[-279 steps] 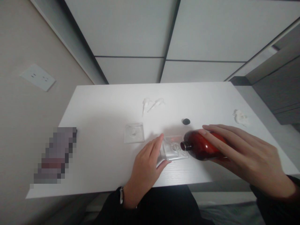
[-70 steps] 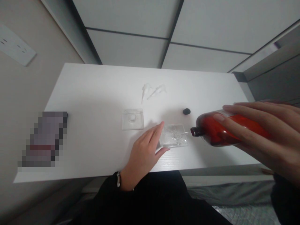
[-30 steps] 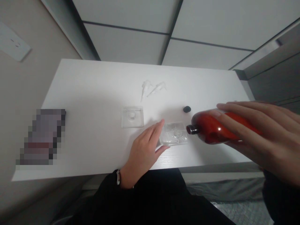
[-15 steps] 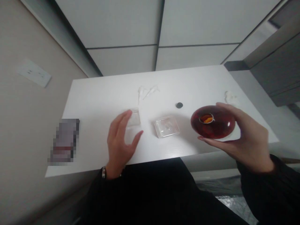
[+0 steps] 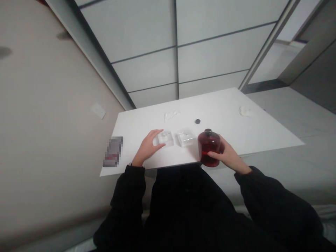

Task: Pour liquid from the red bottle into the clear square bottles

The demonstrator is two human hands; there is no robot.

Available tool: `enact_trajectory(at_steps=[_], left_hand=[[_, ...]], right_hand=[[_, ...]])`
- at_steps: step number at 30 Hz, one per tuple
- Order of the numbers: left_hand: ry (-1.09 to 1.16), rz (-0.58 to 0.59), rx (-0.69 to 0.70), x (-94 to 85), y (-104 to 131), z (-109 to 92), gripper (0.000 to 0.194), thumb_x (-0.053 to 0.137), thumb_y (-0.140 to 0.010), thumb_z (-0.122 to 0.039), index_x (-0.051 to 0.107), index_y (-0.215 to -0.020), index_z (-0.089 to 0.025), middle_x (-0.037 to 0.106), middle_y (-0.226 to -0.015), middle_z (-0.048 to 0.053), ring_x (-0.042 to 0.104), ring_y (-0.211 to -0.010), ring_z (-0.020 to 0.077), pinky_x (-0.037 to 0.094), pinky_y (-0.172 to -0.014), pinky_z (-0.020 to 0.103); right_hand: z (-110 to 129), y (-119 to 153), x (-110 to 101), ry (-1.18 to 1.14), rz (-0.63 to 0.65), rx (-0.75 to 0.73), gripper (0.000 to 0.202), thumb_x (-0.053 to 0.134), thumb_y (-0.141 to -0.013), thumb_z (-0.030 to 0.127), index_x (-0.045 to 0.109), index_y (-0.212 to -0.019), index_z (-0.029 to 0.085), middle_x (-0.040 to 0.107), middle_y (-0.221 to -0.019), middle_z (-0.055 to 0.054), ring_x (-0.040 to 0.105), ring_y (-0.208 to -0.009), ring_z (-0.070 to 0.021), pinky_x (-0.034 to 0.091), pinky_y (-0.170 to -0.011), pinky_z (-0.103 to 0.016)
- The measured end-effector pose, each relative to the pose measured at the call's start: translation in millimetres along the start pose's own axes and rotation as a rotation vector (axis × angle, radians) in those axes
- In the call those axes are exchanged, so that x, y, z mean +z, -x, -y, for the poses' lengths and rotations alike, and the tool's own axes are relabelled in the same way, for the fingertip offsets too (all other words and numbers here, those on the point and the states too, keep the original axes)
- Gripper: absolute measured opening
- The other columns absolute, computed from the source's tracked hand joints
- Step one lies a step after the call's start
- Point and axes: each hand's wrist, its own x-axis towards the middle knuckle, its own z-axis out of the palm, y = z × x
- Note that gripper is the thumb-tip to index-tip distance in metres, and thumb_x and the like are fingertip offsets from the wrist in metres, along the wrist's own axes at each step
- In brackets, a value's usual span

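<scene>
Bottle (image 5: pixel 205 147), red and upright, fills the curved grip of the right hand (image 5: pixel 228 154), right of center. The left hand (image 5: pixel 147 147), grip half open, straddles the left box (image 5: pixel 168 138); firm hold, cannot tell. Between hands, the counter (image 5: pixel 258 131) bears the right box (image 5: pixel 185 139); beyond, a cap (image 5: pixel 197 121).

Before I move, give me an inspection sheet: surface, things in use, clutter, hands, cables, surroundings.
Surface: white tabletop; wetness cannot be told.
Things in use: red bottle, upright, uncapped; left clear container and right clear container, apart; black cap lying loose.
Clutter: thin clear pieces, white crumpled item, blurred-out item at left.
Hands: left hand around left clear container; right hand holding the bottle.
Cables: nothing seen.
Surroundings: wall plate left, pale panels behind.
</scene>
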Motion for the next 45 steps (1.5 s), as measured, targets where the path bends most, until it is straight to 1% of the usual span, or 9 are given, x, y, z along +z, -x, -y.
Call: enact_trajectory(at_steps=[7,9,13,19,25,31,35,39,45], left_hand=[[0.034,-0.004,0.020,13.0,6,-20,0.043,0.070,-0.102,-0.039,0.061,-0.140,-0.020,0.062,-0.145,0.012,0.064,-0.127,0.0313,0.055,-0.106,0.056],[0.041,-0.012,0.021,15.5,6,-23,0.042,0.070,-0.102,-0.039,0.062,-0.139,-0.020,0.062,-0.144,0.012,0.065,-0.126,0.0312,0.056,-0.106,0.056],[0.051,-0.025,0.020,18.3,7,-29,0.042,0.070,-0.102,-0.039,0.062,-0.138,-0.020,0.063,-0.143,0.012,0.065,-0.125,0.0307,0.057,-0.105,0.055],[0.056,-0.040,0.007,20.0,8,-35,0.042,0.070,-0.102,-0.039,0.062,-0.139,-0.020,0.063,-0.143,0.012,0.065,-0.126,0.0311,0.056,-0.105,0.056],[0.065,-0.042,0.002,22.4,7,-34,0.044,0.071,-0.102,-0.039,0.061,-0.140,-0.020,0.061,-0.146,0.012,0.064,-0.128,0.0319,0.055,-0.106,0.057],[0.068,-0.010,0.007,19.3,1,-33,0.044,0.070,-0.102,-0.038,0.060,-0.142,-0.021,0.060,-0.148,0.013,0.062,-0.130,0.0327,0.054,-0.108,0.058],[0.065,0.045,0.041,12.5,-10,-38,0.049,0.071,-0.102,-0.039,0.058,-0.145,-0.021,0.056,-0.153,0.013,0.057,-0.137,0.0352,0.049,-0.113,0.062],[0.062,0.108,0.081,13.1,-31,-46,0.058,0.072,-0.100,-0.042,0.053,-0.150,-0.023,0.049,-0.161,0.014,0.050,-0.145,0.0382,0.043,-0.118,0.066],[0.077,0.185,0.074,21.7,-55,-54,0.050,0.070,-0.102,-0.044,0.058,-0.145,-0.022,0.062,-0.146,0.013,0.065,-0.128,0.0318,0.053,-0.109,0.058]], right_hand=[[-14,-15,2,-0.121,0.072,-0.020,0.078,0.089,-0.078,0.061,0.057,-0.139,0.024,0.070,-0.134,-0.011,0.068,-0.122,-0.0349,0.053,-0.110,-0.056],[-17,-18,3,-0.139,0.091,-0.045,0.075,0.087,-0.083,0.057,0.056,-0.142,0.022,0.068,-0.136,-0.012,0.067,-0.124,-0.0334,0.052,-0.110,-0.057],[-20,-24,5,-0.153,0.118,-0.089,0.057,0.074,-0.099,0.047,0.056,-0.145,0.019,0.064,-0.139,-0.012,0.065,-0.123,-0.0304,0.053,-0.108,-0.057],[-20,-29,6,-0.138,0.128,-0.094,0.051,0.072,-0.102,0.043,0.057,-0.145,0.020,0.062,-0.140,-0.012,0.065,-0.123,-0.0296,0.055,-0.106,-0.055],[-23,-29,5,-0.132,0.144,-0.087,0.058,0.075,-0.098,0.047,0.055,-0.146,0.020,0.063,-0.139,-0.013,0.065,-0.123,-0.0304,0.054,-0.107,-0.057],[-18,-30,4,-0.102,0.136,-0.054,0.083,0.085,-0.079,0.067,0.055,-0.142,0.021,0.070,-0.135,-0.015,0.069,-0.122,-0.0349,0.055,-0.107,-0.054],[-11,-29,1,-0.033,0.131,-0.060,0.084,0.084,-0.078,0.069,0.055,-0.140,0.021,0.070,-0.135,-0.015,0.070,-0.122,-0.0357,0.057,-0.105,-0.052],[1,-31,-13,0.096,0.110,-0.104,0.081,0.082,-0.082,0.065,0.055,-0.143,0.020,0.069,-0.137,-0.017,0.070,-0.121,-0.0355,0.059,-0.102,-0.051],[24,-51,-40,0.429,0.063,-0.227,0.079,0.085,-0.083,0.050,0.053,-0.151,0.025,0.061,-0.148,-0.015,0.062,-0.134,-0.0371,0.052,-0.111,-0.057]])
